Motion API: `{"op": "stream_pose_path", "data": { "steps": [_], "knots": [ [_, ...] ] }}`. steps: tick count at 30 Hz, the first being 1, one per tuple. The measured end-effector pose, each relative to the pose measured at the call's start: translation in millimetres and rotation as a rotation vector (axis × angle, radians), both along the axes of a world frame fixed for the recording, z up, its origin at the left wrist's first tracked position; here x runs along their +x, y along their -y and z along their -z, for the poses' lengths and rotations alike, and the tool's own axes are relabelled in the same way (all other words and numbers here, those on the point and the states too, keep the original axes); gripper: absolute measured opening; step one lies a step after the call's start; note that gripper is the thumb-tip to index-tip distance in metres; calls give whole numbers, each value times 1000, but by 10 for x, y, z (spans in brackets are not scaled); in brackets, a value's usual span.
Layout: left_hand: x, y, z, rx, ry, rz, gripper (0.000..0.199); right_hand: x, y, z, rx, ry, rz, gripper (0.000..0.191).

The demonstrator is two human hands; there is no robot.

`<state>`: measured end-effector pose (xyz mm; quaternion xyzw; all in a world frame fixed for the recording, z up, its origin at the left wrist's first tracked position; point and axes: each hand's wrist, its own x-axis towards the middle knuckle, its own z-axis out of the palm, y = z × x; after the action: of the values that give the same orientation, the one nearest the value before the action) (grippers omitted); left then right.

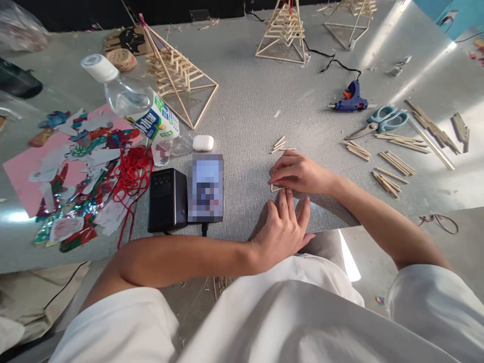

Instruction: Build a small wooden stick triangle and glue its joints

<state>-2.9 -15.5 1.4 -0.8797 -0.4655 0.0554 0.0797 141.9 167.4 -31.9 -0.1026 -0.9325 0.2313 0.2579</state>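
Note:
Short wooden sticks (275, 190) lie at the table's front edge, two of them meeting at a corner. My left hand (284, 224) lies flat with its fingers apart, the fingertips against one stick. From the right, my right hand (300, 172) reaches in with thumb and fingers closed together at the corner, pinching a small stick mostly hidden by the fingers. Just beyond it is a little group of short sticks (279, 144). Farther right lie bundles of cut sticks (398, 163), scissors (386, 119) with blue handles and a blue glue gun (352, 98).
Stick pyramids (192, 85) stand at the back. To the left are a clear bottle (130, 101), a white earbud case (203, 143), a phone (205, 189), a black power bank (167, 200), red yarn (132, 174) and foil scraps (77, 233). A black cord (342, 63) trails from the glue gun.

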Motion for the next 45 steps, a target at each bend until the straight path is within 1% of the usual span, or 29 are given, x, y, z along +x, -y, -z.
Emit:
{"op": "stream_pose_path", "data": {
  "steps": [7, 13, 20, 26, 34, 45],
  "knots": [
    [-8, -19, 8, 10, -19, 1, 82, 0, 3, -5, -13, -14, -2, 21],
    [-8, -17, 4, 6, -25, 7, 81, 13, -8, 9, -30, -19, -4, 19],
    [-6, -13, -25, -32, -21, -9, 81, 42, -20, 37, -40, -24, -10, 17],
    [-9, 5, -23, -5, -33, -5, 80, 64, -14, 40, -41, -26, -13, 17],
    [-17, 9, -30, -14, -30, -5, 80, 60, 1, 32, -29, -24, -3, 18],
    [-17, 16, 30, 52, -25, 17, 79, 31, 16, 41, -25, -10, -8, 20]
  ]
}}
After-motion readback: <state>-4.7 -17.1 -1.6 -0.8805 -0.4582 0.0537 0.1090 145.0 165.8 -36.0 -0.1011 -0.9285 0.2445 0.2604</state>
